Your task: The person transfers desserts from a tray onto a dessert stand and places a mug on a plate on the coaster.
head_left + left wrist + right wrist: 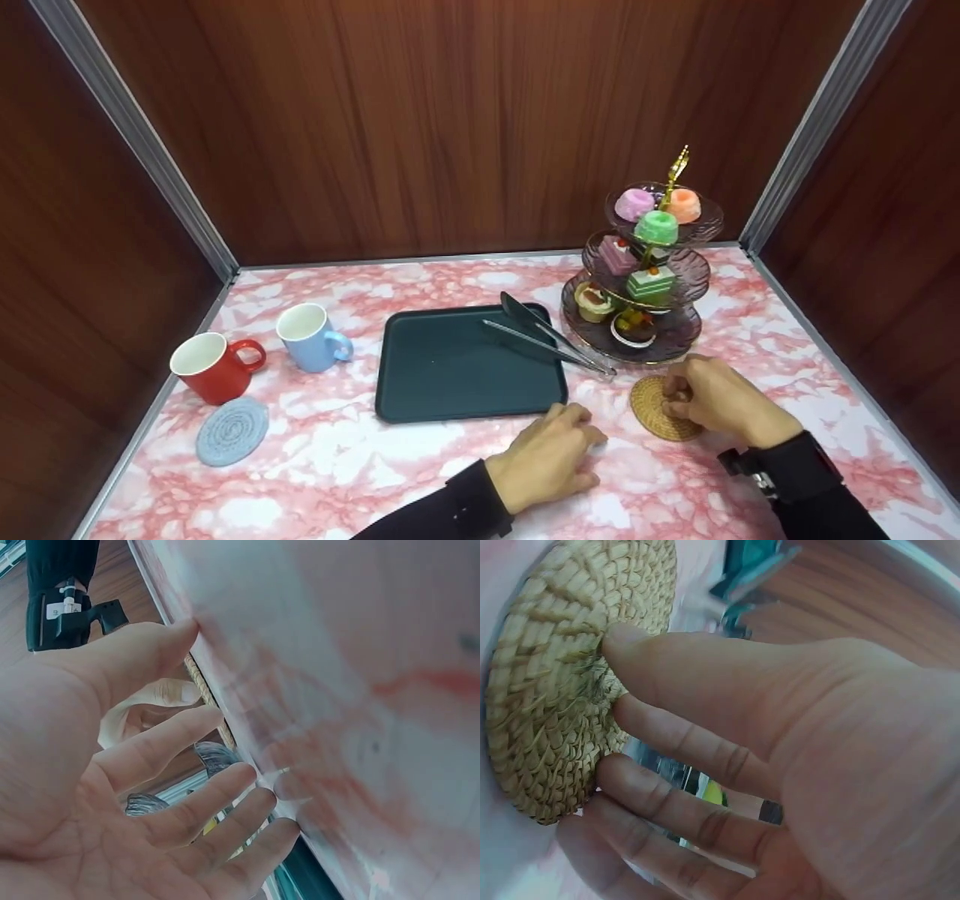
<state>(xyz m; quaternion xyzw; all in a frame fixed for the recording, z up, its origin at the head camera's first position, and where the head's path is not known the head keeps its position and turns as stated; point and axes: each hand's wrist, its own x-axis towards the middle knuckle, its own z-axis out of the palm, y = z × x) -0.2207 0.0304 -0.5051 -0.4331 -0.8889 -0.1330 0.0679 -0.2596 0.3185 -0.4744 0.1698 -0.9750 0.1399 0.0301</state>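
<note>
On the right of the head view, a round woven coaster (649,409) lies flat on the table. My right hand (724,397) is over it, bent at the fingers. In the right wrist view the thumb and fingertips touch the top of the woven coaster (547,690) around its middle; no finger is seen to go under it. My left hand (546,459) hovers low by the near right corner of a dark green tray (450,375), fingers loosely spread and palm empty. Tongs (536,343) lie across the tray's right edge.
Behind the coaster stands a three-tier cake stand (686,337) with several small cakes. At the left are a red mug (221,371), a light blue mug (307,345) and a round grey-blue coaster (232,431). Brown wood panels (450,127) enclose the table's back and sides.
</note>
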